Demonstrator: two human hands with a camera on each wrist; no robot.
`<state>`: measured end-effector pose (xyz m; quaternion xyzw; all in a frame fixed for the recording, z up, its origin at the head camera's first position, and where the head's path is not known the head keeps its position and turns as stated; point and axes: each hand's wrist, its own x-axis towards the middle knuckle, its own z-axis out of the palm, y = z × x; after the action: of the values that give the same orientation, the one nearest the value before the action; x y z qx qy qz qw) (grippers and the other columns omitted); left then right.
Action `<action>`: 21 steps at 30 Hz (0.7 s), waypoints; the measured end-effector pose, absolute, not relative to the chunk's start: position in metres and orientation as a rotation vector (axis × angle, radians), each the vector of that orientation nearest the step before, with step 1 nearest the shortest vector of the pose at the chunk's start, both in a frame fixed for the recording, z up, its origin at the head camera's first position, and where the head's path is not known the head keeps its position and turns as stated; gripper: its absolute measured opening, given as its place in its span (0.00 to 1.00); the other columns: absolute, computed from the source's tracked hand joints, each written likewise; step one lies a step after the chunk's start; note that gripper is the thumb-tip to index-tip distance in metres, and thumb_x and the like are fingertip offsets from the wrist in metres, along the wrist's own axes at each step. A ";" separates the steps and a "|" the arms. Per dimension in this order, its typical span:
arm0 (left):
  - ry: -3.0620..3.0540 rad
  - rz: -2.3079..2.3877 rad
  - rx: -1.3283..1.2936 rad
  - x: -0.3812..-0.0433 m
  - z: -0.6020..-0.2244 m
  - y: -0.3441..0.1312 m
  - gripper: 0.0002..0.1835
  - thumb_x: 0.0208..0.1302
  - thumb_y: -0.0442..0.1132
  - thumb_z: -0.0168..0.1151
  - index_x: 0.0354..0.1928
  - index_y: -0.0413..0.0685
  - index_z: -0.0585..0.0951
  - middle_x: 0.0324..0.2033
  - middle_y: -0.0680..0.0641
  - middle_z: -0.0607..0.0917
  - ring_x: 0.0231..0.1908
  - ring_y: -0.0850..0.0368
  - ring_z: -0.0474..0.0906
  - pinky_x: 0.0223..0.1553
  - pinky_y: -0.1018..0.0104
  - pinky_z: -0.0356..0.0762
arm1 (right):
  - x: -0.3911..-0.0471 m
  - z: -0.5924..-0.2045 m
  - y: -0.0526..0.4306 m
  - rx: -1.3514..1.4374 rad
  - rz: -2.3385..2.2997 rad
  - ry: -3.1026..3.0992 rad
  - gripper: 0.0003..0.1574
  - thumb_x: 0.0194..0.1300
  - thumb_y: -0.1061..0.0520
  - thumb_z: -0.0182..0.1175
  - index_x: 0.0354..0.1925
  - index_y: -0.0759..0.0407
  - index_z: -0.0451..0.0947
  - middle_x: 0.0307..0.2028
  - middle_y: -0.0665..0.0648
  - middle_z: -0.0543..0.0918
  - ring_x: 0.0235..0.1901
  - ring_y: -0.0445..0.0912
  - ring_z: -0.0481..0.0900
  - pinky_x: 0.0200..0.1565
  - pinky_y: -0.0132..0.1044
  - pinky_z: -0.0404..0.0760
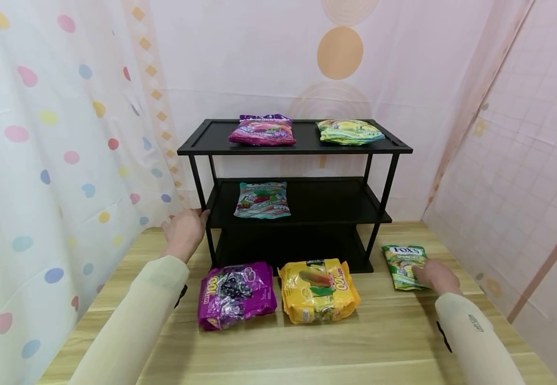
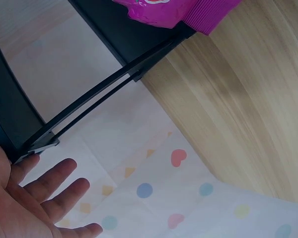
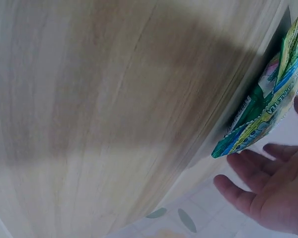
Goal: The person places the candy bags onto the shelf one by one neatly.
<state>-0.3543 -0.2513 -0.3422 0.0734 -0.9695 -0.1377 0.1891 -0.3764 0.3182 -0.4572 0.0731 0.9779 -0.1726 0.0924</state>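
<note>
My left hand [image 1: 184,232] touches the left side of the black three-tier shelf [image 1: 341,198] at its middle tier. Its fingers spread loosely beside the frame in the left wrist view. On the right, my right hand [image 1: 438,276] reaches over the right edge of a green FOX'S candy bag [image 1: 399,262] lying on the table; in the right wrist view its fingers are extended at the bag's edge. A purple LOT 100 candy bag [image 1: 245,291] and a yellow LOT 100 candy bag [image 1: 318,289] lie before the shelf.
A pink-purple candy bag [image 1: 263,131] and a yellow-green candy bag [image 1: 348,131] lie on the top tier. On the middle tier is a teal candy bag [image 1: 262,200]. Patterned curtains [image 1: 259,48] enclose the wooden table [image 1: 278,353] at the back and sides.
</note>
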 end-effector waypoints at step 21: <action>-2.735 -0.386 0.198 -0.352 -0.341 -0.251 0.23 0.79 0.51 0.41 0.34 0.42 0.77 0.43 0.27 0.83 0.46 0.24 0.76 0.48 0.28 0.63 | -0.371 -0.454 0.315 0.366 -0.545 2.884 0.41 0.72 0.42 0.55 0.53 0.83 0.67 0.46 0.80 0.74 0.41 0.63 0.76 0.43 0.55 0.78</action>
<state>-0.3522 -0.2506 -0.3409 0.0704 -0.9705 -0.1369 0.1854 -0.3705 0.3154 -0.4540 0.1233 0.9709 -0.1835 0.0918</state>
